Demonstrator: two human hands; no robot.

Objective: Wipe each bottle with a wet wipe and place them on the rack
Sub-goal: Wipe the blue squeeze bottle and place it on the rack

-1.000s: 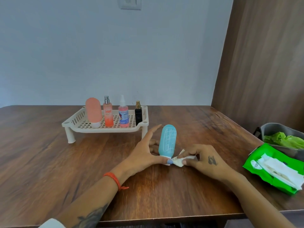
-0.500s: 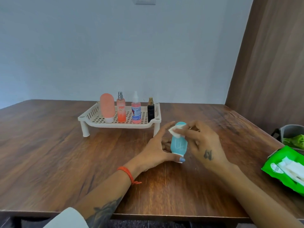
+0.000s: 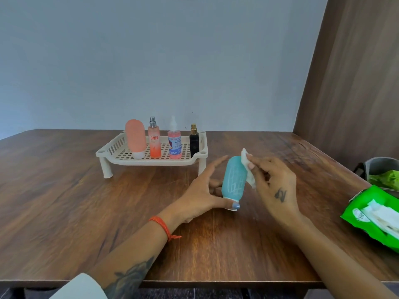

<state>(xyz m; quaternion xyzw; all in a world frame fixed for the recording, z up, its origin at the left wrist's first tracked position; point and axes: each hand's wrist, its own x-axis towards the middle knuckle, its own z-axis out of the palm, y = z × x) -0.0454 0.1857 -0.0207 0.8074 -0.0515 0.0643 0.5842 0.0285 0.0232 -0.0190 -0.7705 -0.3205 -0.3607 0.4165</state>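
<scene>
Now that your right hand [image 3: 274, 182] has carried the wet wipe [image 3: 248, 167], pinched in its fingers, from cap to top, the blue bottle [image 3: 234, 178], steadied by your left hand [image 3: 205, 190] on the desk [image 3: 86, 212] near the rack [image 3: 194, 160], looks nearly clean.

Soft, even daylight, faint shadows under the hands, mild sheen on the table [image 3: 64, 190], wide-angle bending at edges

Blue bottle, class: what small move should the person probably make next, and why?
Probably draw the wet wipe down the blue bottle: the right hand holds it near the top, while the left hand steadies the base, off the rack.
</scene>
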